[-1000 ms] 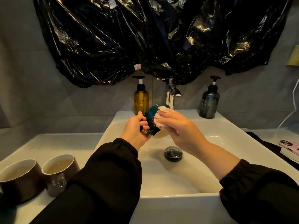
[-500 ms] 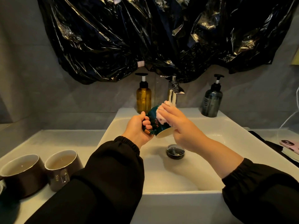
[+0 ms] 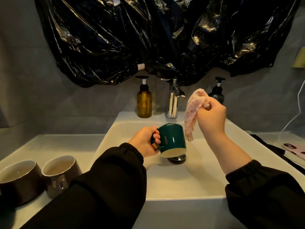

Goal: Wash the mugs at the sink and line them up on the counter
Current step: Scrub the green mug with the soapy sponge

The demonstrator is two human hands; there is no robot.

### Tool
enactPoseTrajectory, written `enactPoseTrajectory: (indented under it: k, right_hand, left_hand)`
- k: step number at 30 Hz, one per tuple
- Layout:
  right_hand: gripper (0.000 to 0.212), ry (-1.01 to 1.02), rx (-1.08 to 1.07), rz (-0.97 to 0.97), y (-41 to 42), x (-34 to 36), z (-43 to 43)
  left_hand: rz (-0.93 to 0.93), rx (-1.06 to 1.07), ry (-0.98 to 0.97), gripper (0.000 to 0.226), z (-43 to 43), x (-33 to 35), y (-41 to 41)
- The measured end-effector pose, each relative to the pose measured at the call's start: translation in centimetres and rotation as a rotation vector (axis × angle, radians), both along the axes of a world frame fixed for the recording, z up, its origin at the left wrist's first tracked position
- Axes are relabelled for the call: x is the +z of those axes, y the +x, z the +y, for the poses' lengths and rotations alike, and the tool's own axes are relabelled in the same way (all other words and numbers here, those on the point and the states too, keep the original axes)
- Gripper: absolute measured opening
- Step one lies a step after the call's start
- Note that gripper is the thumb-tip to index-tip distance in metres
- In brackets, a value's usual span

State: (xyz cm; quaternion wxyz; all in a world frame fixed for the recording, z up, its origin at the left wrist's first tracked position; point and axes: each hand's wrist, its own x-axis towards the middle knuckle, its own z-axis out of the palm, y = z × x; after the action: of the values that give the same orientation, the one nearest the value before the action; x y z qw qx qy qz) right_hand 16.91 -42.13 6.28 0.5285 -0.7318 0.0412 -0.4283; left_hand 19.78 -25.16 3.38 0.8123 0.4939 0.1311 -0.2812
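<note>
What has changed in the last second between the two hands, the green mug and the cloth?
The right hand lifted the pink cloth off the green mug and carried it up and to the right; it now hangs clear of the mug. The left hand lowered the mug over the sink drain, mouth tilted toward the camera. Unchanged: the left hand's grip on the handle, and the two dark mugs on the counter.

Dim warm light. Grey tiled wall (image 3: 41, 80), crumpled black plastic sheet (image 3: 148, 38) taped across upper wall. White worktop (image 3: 49, 146) either side. Chrome faucet (image 3: 172, 103), amber pump bottle (image 3: 144, 103), dark pump bottle (image 3: 217, 95) at back.
</note>
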Motion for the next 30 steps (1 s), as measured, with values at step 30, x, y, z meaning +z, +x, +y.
enactPoseTrajectory:
  k: [30]
  right_hand:
    - [0.018,-0.500,0.094,0.048,0.3,-3.6,3.7]
  left_hand:
    - [-0.317,0.041,-0.038,0.035,-0.2,1.2,-1.1]
